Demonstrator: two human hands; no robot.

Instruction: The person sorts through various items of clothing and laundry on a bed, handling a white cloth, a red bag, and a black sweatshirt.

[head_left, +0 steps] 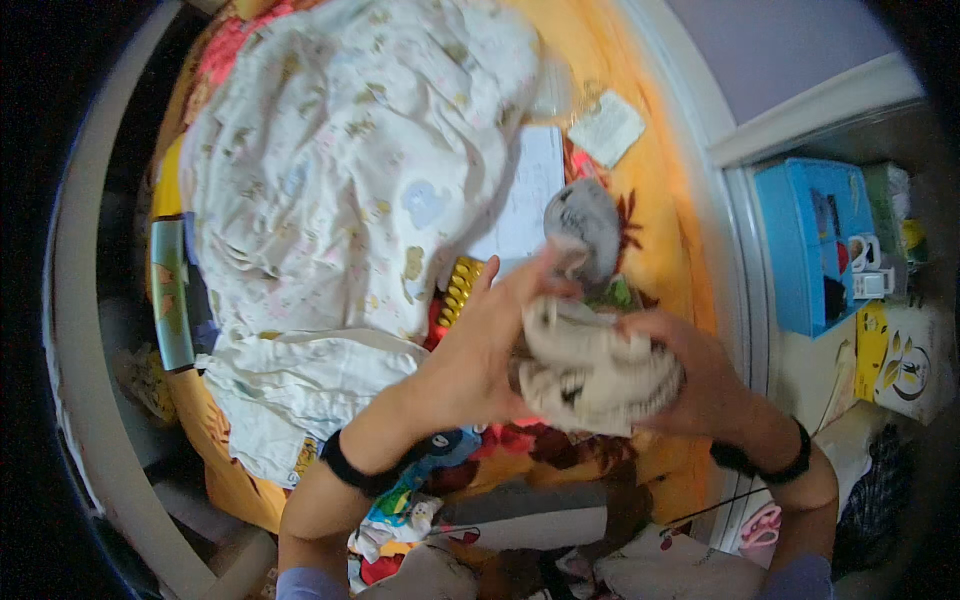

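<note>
A beige, ribbed cloth bundle (605,375), rolled up like a pair of socks, is held between my two hands and blurred by motion. My right hand (695,375) grips its right side, fingers curled round it. My left hand (480,350) presses against its left side, with one finger sticking up and the others reaching over the top. Just beyond lies a grey rolled cloth bundle (588,225) on the orange patterned blanket (665,240). Near my left fingers sits a yellow bumpy object (460,290), partly hidden.
A white printed quilt (350,170) is heaped at the far left, above a white cloth (290,400). Papers (525,190) and a pale card (607,128) lie behind the grey bundle. On the right stand a blue box (800,240) and a yellow-and-white package (903,362).
</note>
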